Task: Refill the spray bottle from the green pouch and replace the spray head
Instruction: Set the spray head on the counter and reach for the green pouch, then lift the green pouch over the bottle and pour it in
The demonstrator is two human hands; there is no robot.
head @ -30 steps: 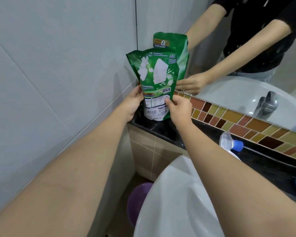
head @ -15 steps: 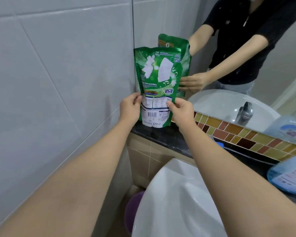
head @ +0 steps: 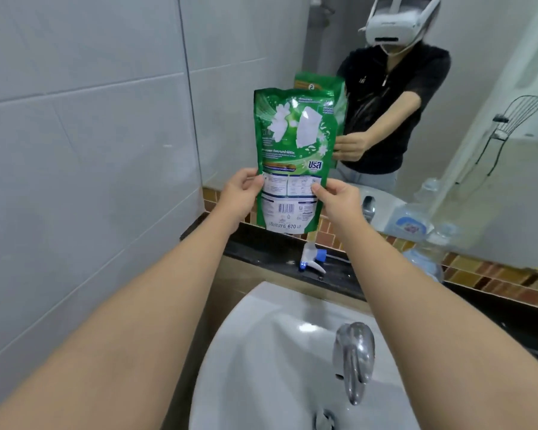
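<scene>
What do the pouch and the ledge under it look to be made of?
Pouch: flexible plastic film, glossy print, by its creases and sheen. Ledge: dark polished stone, likely granite, since it shows reflections. Both hands grip the pouch.

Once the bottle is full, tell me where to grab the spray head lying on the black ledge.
Grip the spray head by its white body, coming from above. It lies on its side on the ledge, blue collar toward the mirror, so the body is the widest exposed part.

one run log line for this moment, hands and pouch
left hand: grips green pouch | right hand: grips pouch | pouch: upright above ledge | spray head: off, on ledge
</scene>
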